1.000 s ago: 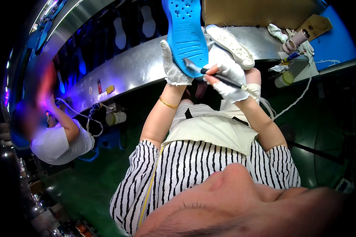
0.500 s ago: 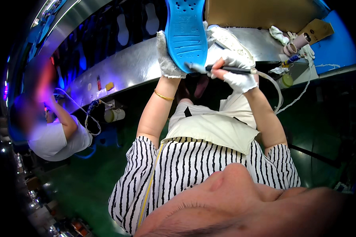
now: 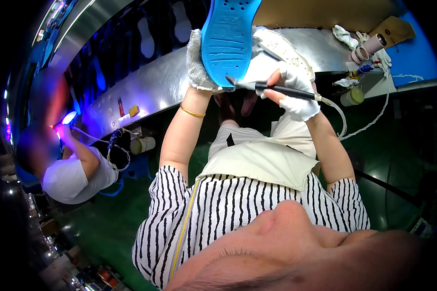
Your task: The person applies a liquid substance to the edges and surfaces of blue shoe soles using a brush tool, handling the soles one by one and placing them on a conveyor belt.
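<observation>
My right hand (image 3: 296, 89), in a white glove, is clenched around a slim black pen-shaped tool (image 3: 277, 89), held level so its tip meets the lower edge of the blue shoe sole (image 3: 228, 36). A pale hose (image 3: 339, 114) leaves the tool's rear end and loops down and away, which I judge keeps it off the work surface of the sole.

My left hand (image 3: 199, 63), also gloved in white, grasps the blue shoe sole from its left side and holds it upright in front of me, patterned face turned toward the camera, apparently so the tool tip can reach the heel end. A gold bracelet (image 3: 192, 112) sits on that wrist.

Just behind the sole lies a white shoe upper (image 3: 281, 46) on the metal bench (image 3: 150, 87). Farther right on the bench stand tape rolls (image 3: 366, 48) and a small capped jar (image 3: 352, 96), near my tool hand. At far left, another person (image 3: 68, 165) works under violet light.
</observation>
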Motion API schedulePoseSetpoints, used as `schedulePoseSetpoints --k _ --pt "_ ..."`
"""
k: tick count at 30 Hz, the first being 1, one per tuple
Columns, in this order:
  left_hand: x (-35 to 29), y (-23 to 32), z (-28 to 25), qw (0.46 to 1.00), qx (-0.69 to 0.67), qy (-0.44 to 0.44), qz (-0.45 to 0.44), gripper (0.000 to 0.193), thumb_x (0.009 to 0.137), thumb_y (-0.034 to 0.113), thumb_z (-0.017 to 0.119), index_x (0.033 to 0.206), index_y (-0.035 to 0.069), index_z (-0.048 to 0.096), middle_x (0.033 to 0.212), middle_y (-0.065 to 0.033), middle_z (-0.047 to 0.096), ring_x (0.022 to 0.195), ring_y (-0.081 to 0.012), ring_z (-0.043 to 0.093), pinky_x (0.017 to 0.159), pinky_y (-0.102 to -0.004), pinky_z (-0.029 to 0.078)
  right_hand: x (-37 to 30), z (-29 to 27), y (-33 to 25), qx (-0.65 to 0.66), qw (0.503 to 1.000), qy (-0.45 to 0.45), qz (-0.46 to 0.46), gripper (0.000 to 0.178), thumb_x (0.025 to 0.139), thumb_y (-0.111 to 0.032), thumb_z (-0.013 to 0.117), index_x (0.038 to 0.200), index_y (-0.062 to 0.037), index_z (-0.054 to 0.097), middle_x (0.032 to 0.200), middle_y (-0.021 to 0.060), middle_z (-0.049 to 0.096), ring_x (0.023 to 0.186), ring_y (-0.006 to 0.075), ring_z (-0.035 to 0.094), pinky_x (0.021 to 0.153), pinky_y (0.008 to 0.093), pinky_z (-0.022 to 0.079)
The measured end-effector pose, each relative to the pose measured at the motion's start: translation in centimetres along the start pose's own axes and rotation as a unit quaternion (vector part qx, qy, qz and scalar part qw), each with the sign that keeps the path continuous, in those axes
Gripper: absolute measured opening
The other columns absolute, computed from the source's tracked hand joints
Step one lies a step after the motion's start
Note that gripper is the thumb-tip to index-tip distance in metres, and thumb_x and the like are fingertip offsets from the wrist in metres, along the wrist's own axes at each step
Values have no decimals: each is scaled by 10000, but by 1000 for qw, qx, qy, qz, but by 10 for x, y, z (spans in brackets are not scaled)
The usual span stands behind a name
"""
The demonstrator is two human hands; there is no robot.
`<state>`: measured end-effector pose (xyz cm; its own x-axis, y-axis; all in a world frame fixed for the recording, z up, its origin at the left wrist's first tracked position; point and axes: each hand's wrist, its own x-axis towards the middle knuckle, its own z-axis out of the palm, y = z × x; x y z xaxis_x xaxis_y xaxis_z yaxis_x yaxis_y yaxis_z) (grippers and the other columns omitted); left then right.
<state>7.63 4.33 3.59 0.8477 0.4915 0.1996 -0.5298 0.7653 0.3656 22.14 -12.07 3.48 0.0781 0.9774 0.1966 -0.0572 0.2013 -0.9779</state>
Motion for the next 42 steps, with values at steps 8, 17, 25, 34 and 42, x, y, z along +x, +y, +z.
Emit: schedulePoseSetpoints --k 8,17,25,34,42 --pt "24 12 -10 985 131 96 -60 574 908 488 470 1196 -1 554 1102 -191 624 939 -294 645 822 -405 540 29 -6 -3 -213 959 -38 -180 154 680 32 690 791 -34 605 902 84 645 818 214 617 740 307 494" --pt "40 1 6 929 258 169 -205 333 888 340 601 1017 36 643 931 -102 671 771 -176 657 686 -294 561 44 -35 -12 -188 970 -154 -15 128 676 57 670 749 -26 605 864 62 655 786 148 605 717 269 495" --pt "46 1 -10 900 295 114 -300 482 897 398 564 1208 30 551 1024 -134 649 822 -208 661 720 -322 561 42 -49 -12 -284 948 -142 26 114 669 30 663 750 -22 603 858 65 644 814 185 612 751 294 488" --pt "30 -6 -14 978 30 49 -201 573 950 457 404 1278 -8 475 1164 -218 584 999 -321 621 873 -425 519 15 -25 -10 -118 993 6 -12 174 740 -24 723 876 -37 616 928 70 647 871 136 600 801 283 482" --pt "7 -29 -21 992 14 120 -25 623 891 522 442 1239 9 501 1151 -181 593 972 -324 602 886 -442 488 13 -2 -18 29 997 16 74 126 793 -102 697 854 -2 651 766 55 654 672 102 616 633 221 498"
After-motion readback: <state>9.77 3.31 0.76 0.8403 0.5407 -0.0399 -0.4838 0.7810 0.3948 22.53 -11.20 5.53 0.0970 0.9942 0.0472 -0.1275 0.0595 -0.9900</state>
